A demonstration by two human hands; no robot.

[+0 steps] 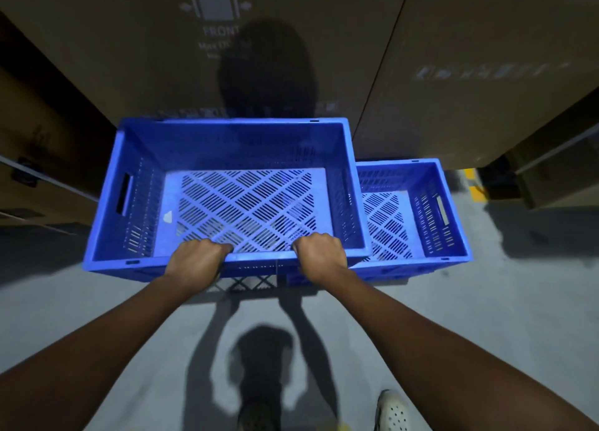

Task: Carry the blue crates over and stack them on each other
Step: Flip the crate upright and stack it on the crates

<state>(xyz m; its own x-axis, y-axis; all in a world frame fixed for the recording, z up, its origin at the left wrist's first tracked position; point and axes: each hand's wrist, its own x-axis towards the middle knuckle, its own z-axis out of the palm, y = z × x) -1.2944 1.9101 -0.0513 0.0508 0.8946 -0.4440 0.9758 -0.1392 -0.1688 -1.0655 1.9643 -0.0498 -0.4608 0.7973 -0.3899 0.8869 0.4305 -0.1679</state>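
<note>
1. Crate [227,200], blue and slatted, is held off the floor [486,317] in front of the person, level, its open top facing up.
2. Left hand [196,262] and right hand [321,257] both grip the near rim, fingers curled over the edge and pressed together, thumbs outside. Judgement: a two-handed hold on one long side keeps the load balanced for carrying.
3. Second crate [418,210] sits lower, just beside and partly under the held one's right side. Whether it rests on the floor or on another crate cannot be told.
4. Judgement: the held one is not yet lined up over it; stacking is unfinished.
5. Floor is grey, smooth, with hard shadows. Large cardboard boxes [470,74] wall in the far side. Light is dim.
</note>
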